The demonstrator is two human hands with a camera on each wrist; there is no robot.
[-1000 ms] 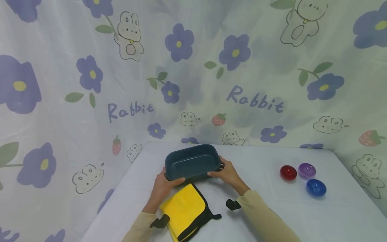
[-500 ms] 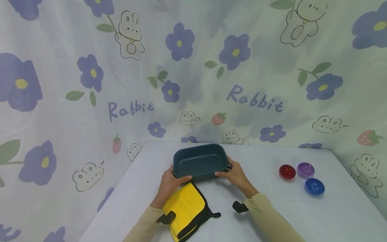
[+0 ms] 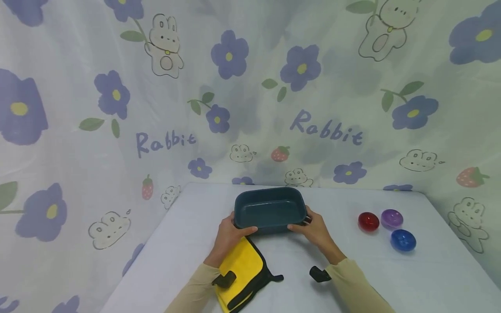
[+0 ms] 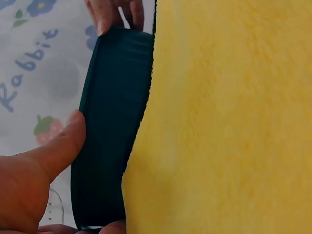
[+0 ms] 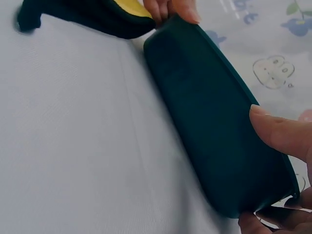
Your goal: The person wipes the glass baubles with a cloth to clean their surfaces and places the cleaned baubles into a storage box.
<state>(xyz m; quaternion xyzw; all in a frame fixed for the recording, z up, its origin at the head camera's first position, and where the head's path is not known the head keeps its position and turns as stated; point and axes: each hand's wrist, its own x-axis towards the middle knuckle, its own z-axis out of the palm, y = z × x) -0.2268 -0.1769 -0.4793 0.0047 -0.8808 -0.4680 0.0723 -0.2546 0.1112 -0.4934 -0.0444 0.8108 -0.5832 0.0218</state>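
Observation:
A dark teal rectangular dish is held just above the white table, one hand at each end. My left hand grips its left end, thumb over the rim. My right hand grips the right end the same way. In the left wrist view the dish shows edge-on beside the yellow cloth, with my thumb on its side. The right wrist view shows the dish's outer wall with my thumb on the rim. The yellow cloth with black trim lies under my left forearm.
Three small shiny bowls sit at the right of the table: red, purple and blue. A curtain printed with flowers and rabbits hangs close behind and on both sides of the table.
Both hands have carried the dish to the right, off the yellow cloth's far edge. The three small bowls have not moved.

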